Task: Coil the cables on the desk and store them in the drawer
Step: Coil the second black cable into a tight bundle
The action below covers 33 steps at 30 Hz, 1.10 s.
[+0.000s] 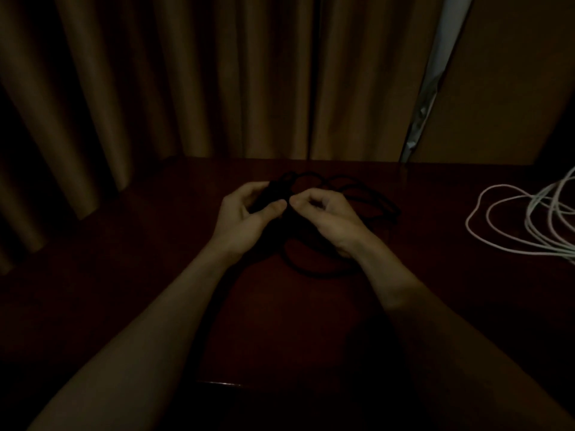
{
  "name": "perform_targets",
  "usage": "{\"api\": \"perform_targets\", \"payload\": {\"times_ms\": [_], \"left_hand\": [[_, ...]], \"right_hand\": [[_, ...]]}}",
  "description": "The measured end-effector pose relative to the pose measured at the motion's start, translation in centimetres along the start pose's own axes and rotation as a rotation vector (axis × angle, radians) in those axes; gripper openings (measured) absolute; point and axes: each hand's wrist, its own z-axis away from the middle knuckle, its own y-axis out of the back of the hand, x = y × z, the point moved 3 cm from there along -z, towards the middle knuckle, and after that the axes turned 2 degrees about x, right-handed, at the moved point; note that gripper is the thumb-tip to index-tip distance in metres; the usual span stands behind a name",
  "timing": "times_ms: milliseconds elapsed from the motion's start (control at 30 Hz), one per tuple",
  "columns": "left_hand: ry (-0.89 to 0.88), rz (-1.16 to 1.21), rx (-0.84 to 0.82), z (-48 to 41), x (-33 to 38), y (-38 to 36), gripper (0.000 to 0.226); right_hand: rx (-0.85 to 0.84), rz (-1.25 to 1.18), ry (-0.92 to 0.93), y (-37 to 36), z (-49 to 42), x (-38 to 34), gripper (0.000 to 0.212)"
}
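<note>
A black cable lies in loose loops on the dark wooden desk, hard to make out in the dim light. My left hand grips a bunched part of it between thumb and fingers. My right hand is just beside it, fingers curled, pinching the black cable near the left thumb. One loop runs under my right wrist toward me. A white cable lies in loose loops at the desk's right edge, apart from both hands. No drawer is in view.
Brown curtains hang close behind the desk's far edge and along its left side. A pale wall panel stands at the back right. The desk's near edge shows between my forearms.
</note>
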Motion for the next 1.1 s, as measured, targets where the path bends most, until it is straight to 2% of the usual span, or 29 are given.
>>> {"api": "perform_targets", "payload": {"times_ms": [133, 233, 333, 400, 467, 567, 633, 733, 867, 1000, 1100], "left_hand": [[0.111, 0.145, -0.046, -0.1, -0.1, 0.2, 0.024], [0.151, 0.27, -0.124, 0.0, 0.4, -0.1, 0.015], [0.157, 0.364, -0.222, 0.2, 1.1, -0.7, 0.034], [0.16, 0.364, -0.258, 0.3, 1.2, -0.9, 0.05], [0.161, 0.295, -0.242, 0.4, 1.0, -1.0, 0.052], [0.133, 0.116, -0.183, 0.9, 1.2, -1.2, 0.034], [0.108, 0.092, -0.152, 1.2, 1.5, -1.3, 0.026], [0.118, 0.117, -0.146, 1.2, 1.6, -1.4, 0.028], [0.29, 0.205, -0.209, 0.9, 1.3, -1.4, 0.056], [0.335, 0.29, -0.154, 0.6, 1.3, -1.4, 0.035], [0.324, 0.319, -0.089, 0.3, 0.9, -1.0, 0.037]], "right_hand": [[0.001, -0.026, -0.03, 0.2, 0.1, 0.1, 0.018], [-0.033, -0.103, -0.045, 0.2, 0.5, -0.4, 0.032], [-0.177, -0.211, -0.047, -0.3, 1.1, -1.1, 0.051], [-0.224, -0.214, -0.044, -0.7, 1.3, -1.4, 0.052], [-0.217, -0.215, -0.053, -1.1, 1.2, -1.5, 0.047], [-0.159, -0.17, -0.047, -1.1, 0.8, -1.1, 0.056], [-0.092, -0.132, -0.038, -1.1, 0.6, -0.9, 0.057], [-0.018, -0.144, -0.021, -0.7, 0.7, -1.0, 0.056], [0.02, -0.119, 0.015, -0.5, 0.9, -1.0, 0.05], [0.021, -0.11, 0.018, -0.7, 0.8, -1.0, 0.048], [-0.017, -0.067, 0.032, -0.6, 0.6, -0.9, 0.041]]}}
